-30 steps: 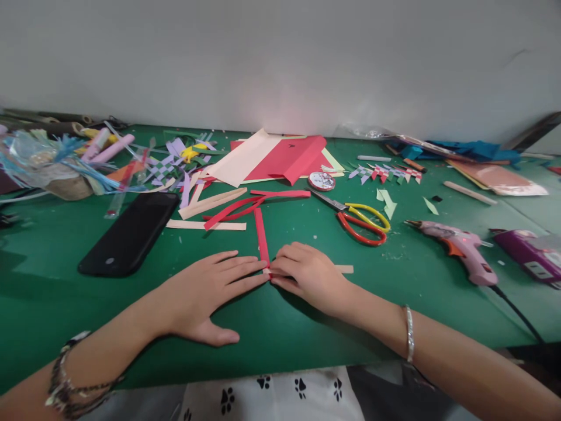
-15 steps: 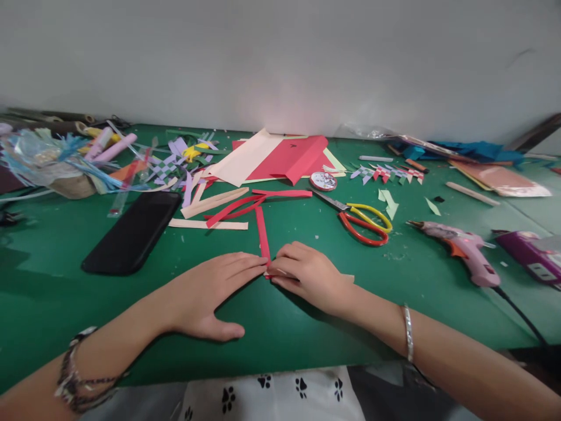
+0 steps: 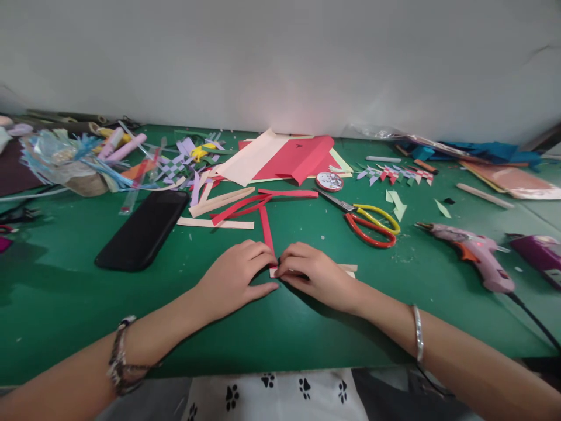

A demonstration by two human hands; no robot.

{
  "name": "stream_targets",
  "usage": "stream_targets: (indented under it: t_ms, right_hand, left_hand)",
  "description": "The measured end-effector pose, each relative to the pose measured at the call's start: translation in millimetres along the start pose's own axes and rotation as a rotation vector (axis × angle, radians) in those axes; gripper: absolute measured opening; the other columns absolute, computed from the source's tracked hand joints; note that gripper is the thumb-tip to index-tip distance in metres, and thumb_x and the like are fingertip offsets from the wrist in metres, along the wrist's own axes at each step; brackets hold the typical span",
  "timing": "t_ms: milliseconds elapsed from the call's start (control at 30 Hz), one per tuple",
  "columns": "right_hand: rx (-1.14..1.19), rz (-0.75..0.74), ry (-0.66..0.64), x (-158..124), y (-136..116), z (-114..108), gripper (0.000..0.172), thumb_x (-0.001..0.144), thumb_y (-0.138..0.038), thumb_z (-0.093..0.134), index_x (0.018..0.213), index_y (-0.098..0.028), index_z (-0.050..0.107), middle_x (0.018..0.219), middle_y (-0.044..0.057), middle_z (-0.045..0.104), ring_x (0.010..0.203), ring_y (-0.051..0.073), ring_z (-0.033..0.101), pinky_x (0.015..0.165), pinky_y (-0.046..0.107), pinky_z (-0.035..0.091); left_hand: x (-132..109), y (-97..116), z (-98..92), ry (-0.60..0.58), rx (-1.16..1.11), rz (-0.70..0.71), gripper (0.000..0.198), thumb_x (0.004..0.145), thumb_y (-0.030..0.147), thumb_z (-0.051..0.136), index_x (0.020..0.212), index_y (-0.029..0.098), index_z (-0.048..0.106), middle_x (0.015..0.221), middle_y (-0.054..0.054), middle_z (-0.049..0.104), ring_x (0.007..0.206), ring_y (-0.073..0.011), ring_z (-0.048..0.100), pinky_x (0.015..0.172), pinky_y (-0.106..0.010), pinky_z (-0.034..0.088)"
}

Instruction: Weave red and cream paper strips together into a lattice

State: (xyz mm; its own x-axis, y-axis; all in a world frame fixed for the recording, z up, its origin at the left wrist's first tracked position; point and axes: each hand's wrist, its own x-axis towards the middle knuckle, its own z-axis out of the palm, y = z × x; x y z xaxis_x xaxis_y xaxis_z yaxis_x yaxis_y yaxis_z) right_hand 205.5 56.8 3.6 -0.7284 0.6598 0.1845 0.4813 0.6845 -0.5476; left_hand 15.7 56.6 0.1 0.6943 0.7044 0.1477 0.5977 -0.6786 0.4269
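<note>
A red paper strip runs down the green table toward me, its near end between my hands. There it meets a cream paper strip lying crosswise, most of which my right hand covers. My left hand has its fingertips closed in on the red strip near that crossing. My right hand pinches the strips at the crossing from the right, fingers curled. Loose red strips and cream strips lie just beyond.
Scissors lie to the right, with a pink glue gun farther right. A black phone is at the left. Behind are red and cream sheets, a round tin and woven paper pieces.
My left hand has moved right, and its thumb has swung in from the side toward the strips. My right hand stays at the crossing. The view has shifted slightly left.
</note>
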Motion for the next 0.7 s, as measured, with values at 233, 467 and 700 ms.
stream_targets:
  t_ms: [233, 467, 700]
  right_hand:
    - [0.05, -0.008, -0.018, -0.5, 0.6, -2.8, 0.013, 0.082, -0.012, 0.047, 0.08, -0.015, 0.06, 0.083, 0.006, 0.056, 0.078, 0.013, 0.052, 0.071, 0.025, 0.045]
    - [0.039, -0.011, -0.062, -0.3, 2.1, -4.9, 0.015, 0.083, -0.013, 0.046, 0.083, -0.016, 0.06, 0.085, 0.006, 0.054, 0.082, 0.013, 0.051, 0.074, 0.027, 0.044]
    - [0.042, -0.037, -0.108, 0.3, 2.8, -12.2, 0.016, 0.08, -0.01, 0.048, 0.084, -0.017, 0.062, 0.086, 0.005, 0.054, 0.082, 0.014, 0.05, 0.075, 0.027, 0.044]
  left_hand:
    - [2.1, -0.2, 0.5, 0.028, -0.059, 0.002, 0.011, 0.083, 0.028, 0.052, 0.084, 0.018, 0.056, 0.088, -0.003, 0.057, 0.082, -0.018, 0.049, 0.073, -0.031, 0.041]
    - [-2.7, -1.0, -0.6, 0.021, 0.007, 0.056, 0.013, 0.085, 0.025, 0.046, 0.085, 0.018, 0.057, 0.09, -0.004, 0.059, 0.083, -0.0185, 0.053, 0.072, -0.032, 0.042]
    - [-2.1, 0.5, 2.7, 0.075, -0.1, -0.007, 0.01, 0.082, 0.023, 0.048, 0.087, 0.019, 0.056, 0.098, -0.004, 0.057, 0.091, -0.0182, 0.052, 0.079, -0.03, 0.042]
